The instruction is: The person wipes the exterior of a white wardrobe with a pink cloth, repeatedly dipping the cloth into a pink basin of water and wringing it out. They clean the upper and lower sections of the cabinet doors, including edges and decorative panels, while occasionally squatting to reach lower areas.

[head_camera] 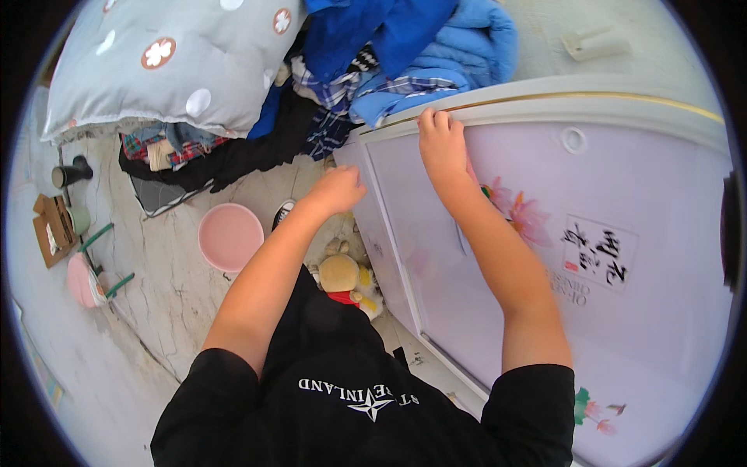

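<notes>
My right hand [442, 140] is at the gold-trimmed top edge of a lavender cabinet [467, 303], its fingers bent over the rim. A strip of something pink or red [470, 170] shows beside that wrist; most of it is hidden, and whether the hand grips it is unclear. My left hand [338, 190], fingers curled in, hovers by the cabinet's near corner with nothing visible in it. Pink lotus flowers [528, 219] and black writing decorate the cabinet front, which also has a round white-rimmed fitting [574, 140].
Blue clothing and a light-blue quilt [475, 41] are heaped against the cabinet top. A grey patterned pillow [175, 64] lies on more clothes at upper left. On the floor are a pink basin [230, 237], a plush toy [339, 274], a cardboard box [53, 230] and a dark boot [73, 171].
</notes>
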The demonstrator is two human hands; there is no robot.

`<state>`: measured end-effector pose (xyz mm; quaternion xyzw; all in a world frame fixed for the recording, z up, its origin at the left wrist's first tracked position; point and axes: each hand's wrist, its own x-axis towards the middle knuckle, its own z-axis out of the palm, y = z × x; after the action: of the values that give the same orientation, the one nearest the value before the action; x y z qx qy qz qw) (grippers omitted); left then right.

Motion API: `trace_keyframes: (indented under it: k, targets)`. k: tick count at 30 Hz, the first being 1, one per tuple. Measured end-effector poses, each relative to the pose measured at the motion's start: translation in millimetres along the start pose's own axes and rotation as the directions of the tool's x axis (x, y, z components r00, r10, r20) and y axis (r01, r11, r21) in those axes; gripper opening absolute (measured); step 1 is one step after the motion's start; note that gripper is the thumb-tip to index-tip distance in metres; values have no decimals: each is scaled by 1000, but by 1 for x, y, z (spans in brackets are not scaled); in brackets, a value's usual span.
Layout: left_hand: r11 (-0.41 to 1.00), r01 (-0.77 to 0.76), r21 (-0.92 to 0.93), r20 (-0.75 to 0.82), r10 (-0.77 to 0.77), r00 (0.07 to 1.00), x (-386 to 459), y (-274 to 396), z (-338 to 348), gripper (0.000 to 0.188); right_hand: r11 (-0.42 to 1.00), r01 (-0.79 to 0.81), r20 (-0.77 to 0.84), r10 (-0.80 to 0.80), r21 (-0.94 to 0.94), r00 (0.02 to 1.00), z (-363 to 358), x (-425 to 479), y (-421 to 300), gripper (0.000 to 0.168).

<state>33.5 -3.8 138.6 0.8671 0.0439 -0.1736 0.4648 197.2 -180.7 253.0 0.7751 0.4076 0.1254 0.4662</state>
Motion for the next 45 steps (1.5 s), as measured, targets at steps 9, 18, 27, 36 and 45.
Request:
trace_keyframes:
  k: [9, 18, 27, 36, 45]
  targets:
    - [962, 187, -198, 23, -186, 982, -22, -87, 25, 29, 995, 91, 358, -69, -44, 931, 73, 57, -196, 35]
    - [931, 323, -168, 100, -310, 946, -41, -164, 47, 28, 984, 157, 445, -103, -86, 890, 133, 103, -320, 39]
    - [958, 285, -24, 177, -276, 945, -42, -145, 40, 32, 976, 202, 369, -161, -76, 915, 131, 83, -275, 34]
    - [977, -105, 186, 30, 101, 994, -6, 22, -36, 33, 990, 136, 134, -138, 22, 981, 9, 25, -40, 29]
    - [868, -450, 211, -341, 497, 798, 39, 214, -121, 27, 996, 52, -324, -26, 71, 946, -118, -30, 215, 8]
